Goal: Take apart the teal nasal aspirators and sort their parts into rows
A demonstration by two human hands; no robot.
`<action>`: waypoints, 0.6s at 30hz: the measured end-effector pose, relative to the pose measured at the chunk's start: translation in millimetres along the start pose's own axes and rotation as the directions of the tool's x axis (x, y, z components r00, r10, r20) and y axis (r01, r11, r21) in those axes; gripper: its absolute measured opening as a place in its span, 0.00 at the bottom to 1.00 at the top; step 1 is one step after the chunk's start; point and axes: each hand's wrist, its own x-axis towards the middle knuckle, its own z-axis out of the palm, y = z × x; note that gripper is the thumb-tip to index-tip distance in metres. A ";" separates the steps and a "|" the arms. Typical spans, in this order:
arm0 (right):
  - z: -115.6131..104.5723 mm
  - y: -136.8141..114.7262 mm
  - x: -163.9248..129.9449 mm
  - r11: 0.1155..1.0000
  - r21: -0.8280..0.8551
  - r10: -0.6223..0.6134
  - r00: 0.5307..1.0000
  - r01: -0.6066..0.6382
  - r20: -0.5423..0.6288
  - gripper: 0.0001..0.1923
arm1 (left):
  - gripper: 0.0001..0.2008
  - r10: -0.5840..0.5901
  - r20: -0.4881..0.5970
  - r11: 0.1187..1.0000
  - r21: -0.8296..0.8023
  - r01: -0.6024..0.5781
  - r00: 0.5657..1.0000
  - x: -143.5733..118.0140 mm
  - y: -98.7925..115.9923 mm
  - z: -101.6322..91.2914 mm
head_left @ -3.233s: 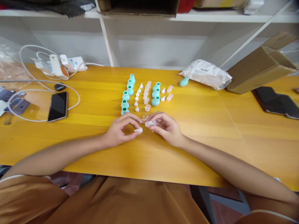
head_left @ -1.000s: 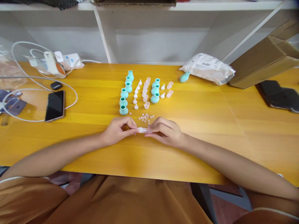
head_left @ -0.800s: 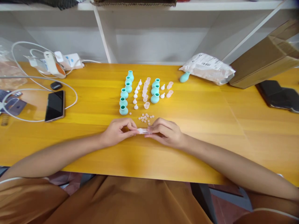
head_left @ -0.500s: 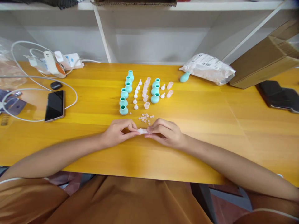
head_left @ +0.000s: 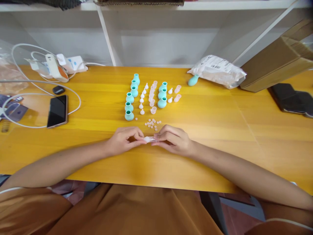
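Note:
My left hand (head_left: pixel 127 140) pinches a small white nozzle tip (head_left: pixel 146 139) between thumb and fingers. Facing it, my right hand (head_left: pixel 173 140) grips a clear plastic tube piece (head_left: pixel 153 139) whose end meets the tip; how far one sits inside the other I cannot tell. Just beyond my hands lies a loose group of small pale rings (head_left: pixel 152 122). Behind them are a column of teal rubber bulbs (head_left: pixel 129 115), a line of white nozzle tips (head_left: pixel 142 100), a line of clear pinkish cups (head_left: pixel 152 94) and a shorter column of teal bulbs (head_left: pixel 162 102).
A lone teal bulb (head_left: pixel 193 80) rests by a white plastic package (head_left: pixel 217 70). The cardboard box (head_left: pixel 276 58) and a black case (head_left: pixel 290 99) are at the right. Leftward are a phone (head_left: pixel 57 111), a small black case (head_left: pixel 58 89), white cables and chargers (head_left: pixel 73 63).
Both hands keep their grip, and the tip and tube have shifted very slightly. The parts on the table have stayed where they were.

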 end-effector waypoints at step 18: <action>2.3 -2.0 -2.1 1.000 0.026 -0.002 1.000 0.002 0.016 0.09 | 0.16 0.039 0.032 0.999 0.022 -0.040 0.999 -1.0 2.0 1.8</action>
